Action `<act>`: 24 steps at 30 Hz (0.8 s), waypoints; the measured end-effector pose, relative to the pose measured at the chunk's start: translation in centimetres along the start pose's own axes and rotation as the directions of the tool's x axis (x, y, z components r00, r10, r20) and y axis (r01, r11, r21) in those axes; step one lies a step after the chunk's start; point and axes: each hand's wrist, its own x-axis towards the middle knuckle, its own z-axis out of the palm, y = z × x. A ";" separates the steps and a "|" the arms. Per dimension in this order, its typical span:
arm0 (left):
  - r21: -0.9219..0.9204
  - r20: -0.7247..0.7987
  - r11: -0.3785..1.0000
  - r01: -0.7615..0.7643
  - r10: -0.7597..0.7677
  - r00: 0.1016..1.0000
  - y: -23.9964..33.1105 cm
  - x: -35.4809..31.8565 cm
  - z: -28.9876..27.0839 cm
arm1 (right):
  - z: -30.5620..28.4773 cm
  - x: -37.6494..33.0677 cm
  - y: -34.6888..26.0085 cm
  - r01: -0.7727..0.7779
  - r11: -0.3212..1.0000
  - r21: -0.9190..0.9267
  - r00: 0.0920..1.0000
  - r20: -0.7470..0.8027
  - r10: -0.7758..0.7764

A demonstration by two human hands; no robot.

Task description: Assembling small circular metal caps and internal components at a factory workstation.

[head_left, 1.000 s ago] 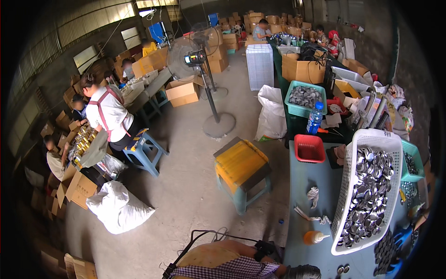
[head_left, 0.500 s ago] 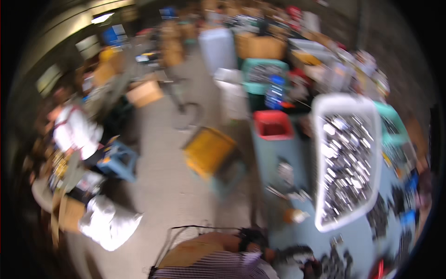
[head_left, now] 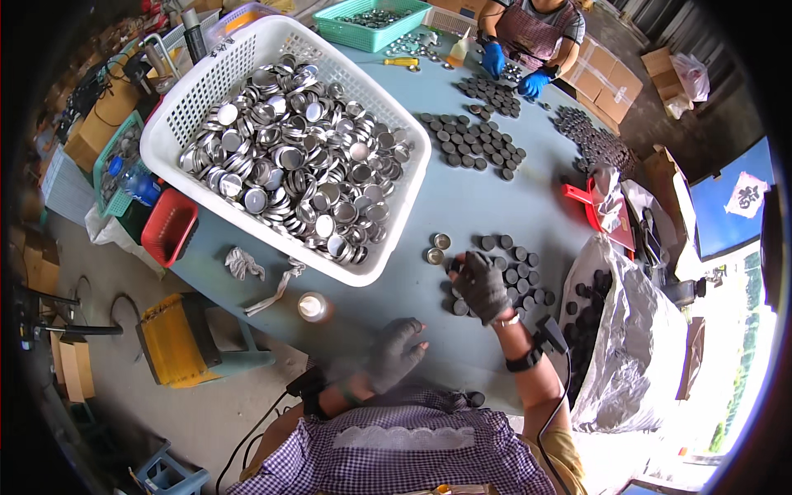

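My right hand (head_left: 481, 285), in a dark grey glove, rests on a cluster of small dark round lids (head_left: 516, 268) laid out on the blue-grey table (head_left: 483, 194); its fingers curl over one or two of them. My left hand (head_left: 394, 353), also gloved and slightly blurred, hovers over the table's near edge with fingers spread and nothing in it. Two shiny round tins (head_left: 437, 248) lie just left of the right hand. A large white basket (head_left: 198, 87) full of shiny round tin lids stands on the table ahead of my left hand.
A small white-capped bottle (head_left: 313, 307) and crumpled rags (head_left: 244, 264) lie near the basket. Another person's blue-gloved hands (head_left: 513, 73) work across the table by more dark lids (head_left: 470, 142). A foil-lined sack (head_left: 627, 330) stands right; a yellow stool (head_left: 177, 340) and red bin (head_left: 169, 227) left.
The view has swung from the workshop floor and aisle onto the table directly in front of me; my two gloved hands have come into view over the dark lids.
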 end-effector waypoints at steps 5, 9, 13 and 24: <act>-0.094 0.229 0.970 0.225 -0.199 0.953 -2.0 -1.4 0.1 | 1.9 4.2 4.5 0.118 0.982 -0.148 0.992 -0.016 -0.122; -0.260 0.129 0.937 0.231 -0.204 0.971 -2.6 -1.8 0.2 | 2.6 6.4 4.4 0.149 0.968 -0.202 0.980 0.161 -0.117; -0.064 0.202 0.982 0.175 -0.159 0.966 -1.6 -0.5 -1.0 | 2.9 7.7 4.2 0.136 0.900 -0.415 0.940 0.341 0.015; -0.059 0.181 0.995 0.084 -0.072 0.981 -3.0 -1.0 0.6 | 3.5 8.6 8.1 0.112 0.783 -0.612 0.933 0.335 0.128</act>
